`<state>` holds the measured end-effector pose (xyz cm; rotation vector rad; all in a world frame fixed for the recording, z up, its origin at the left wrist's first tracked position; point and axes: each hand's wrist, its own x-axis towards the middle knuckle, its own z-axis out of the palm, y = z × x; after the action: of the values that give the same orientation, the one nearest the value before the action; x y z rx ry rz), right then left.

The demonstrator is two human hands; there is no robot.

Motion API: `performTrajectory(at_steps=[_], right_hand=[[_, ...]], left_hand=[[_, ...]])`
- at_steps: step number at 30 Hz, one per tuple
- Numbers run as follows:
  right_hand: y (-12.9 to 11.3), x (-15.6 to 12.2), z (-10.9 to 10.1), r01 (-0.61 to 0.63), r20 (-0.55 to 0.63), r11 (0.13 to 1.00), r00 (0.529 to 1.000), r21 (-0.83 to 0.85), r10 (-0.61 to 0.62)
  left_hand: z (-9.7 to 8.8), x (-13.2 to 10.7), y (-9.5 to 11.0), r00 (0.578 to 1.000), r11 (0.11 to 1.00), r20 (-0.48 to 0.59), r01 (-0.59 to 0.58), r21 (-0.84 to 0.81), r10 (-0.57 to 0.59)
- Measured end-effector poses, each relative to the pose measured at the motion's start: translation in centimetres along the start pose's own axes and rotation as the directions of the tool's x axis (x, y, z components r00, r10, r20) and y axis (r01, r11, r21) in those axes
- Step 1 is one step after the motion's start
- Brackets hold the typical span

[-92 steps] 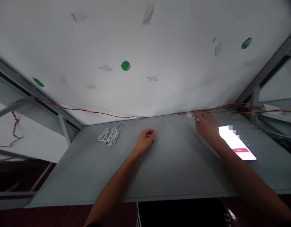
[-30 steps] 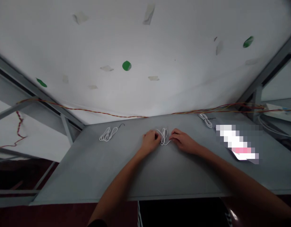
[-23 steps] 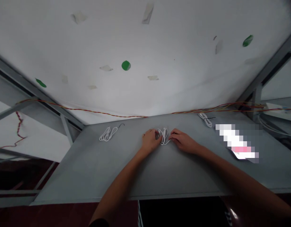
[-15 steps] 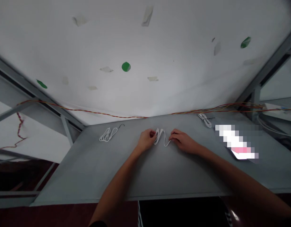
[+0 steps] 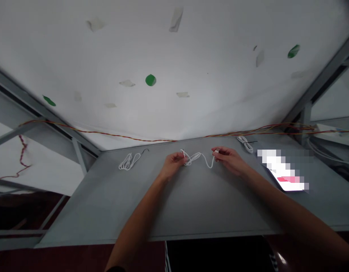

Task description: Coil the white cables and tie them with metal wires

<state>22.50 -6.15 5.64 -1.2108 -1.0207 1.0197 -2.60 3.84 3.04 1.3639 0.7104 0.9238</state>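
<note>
White thin cable point(image 5: 201, 154) is mid-uncoiling: your left hand point(image 5: 172, 164) pinches its loops, your right hand point(image 5: 229, 160) grasps its plug point(image 5: 216, 151), and the remaining loops call for teasing apart.

On the grey tabletop point(image 5: 191, 211), a wide gap lies between the left hand point(image 5: 172, 164) and the coiled white cable point(image 5: 129, 161) beyond it. The right hand point(image 5: 229, 160) sits near a second coiled cable point(image 5: 245, 144), which stands in the way toward the far right corner, with a smartphone point(image 5: 284, 177) further right. A white cable point(image 5: 198, 155) spans the space between the hands. Twisted red and yellow wires point(image 5: 248, 133) run along the far edge, and grey metal struts point(image 5: 306, 117) rise past it.
</note>
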Motion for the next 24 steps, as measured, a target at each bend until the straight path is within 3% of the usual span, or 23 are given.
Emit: performTrajectory(at_steps=[9, 14, 19, 22, 24], right_hand=[[0.0, 0.0, 0.0, 0.001, 0.003, 1.0, 1.0, -0.02, -0.001], [-0.5, -0.1, -0.2, 0.005, -0.01, 0.999, 1.0, -0.041, -0.005], [-0.9, 0.0, -0.4, 0.047, -0.033, 0.998, 0.998, -0.034, -0.048], [-0.9, -0.6, 0.4, 0.135, 0.029, 0.974, 0.991, -0.18, -0.132], [-0.9, -1.6, 1.6, 0.244, 0.152, 0.895, 0.968, -0.373, -0.201]], left_hand=[[-0.2, -0.2, 0.1, 0.98, 0.95, -0.197, 0.04, 0.311, 0.023], [-0.6, 0.0, 0.1, 0.992, 0.965, -0.124, 0.025, 0.263, 0.008], [-0.5, 0.2, -0.2, 0.992, 0.983, -0.084, 0.105, 0.148, -0.093], [-0.1, 0.1, -0.4, 0.994, 0.991, -0.037, 0.102, 0.081, -0.099], [0.3, -0.1, -0.6, 0.994, 0.993, -0.002, 0.109, 0.052, -0.109]])
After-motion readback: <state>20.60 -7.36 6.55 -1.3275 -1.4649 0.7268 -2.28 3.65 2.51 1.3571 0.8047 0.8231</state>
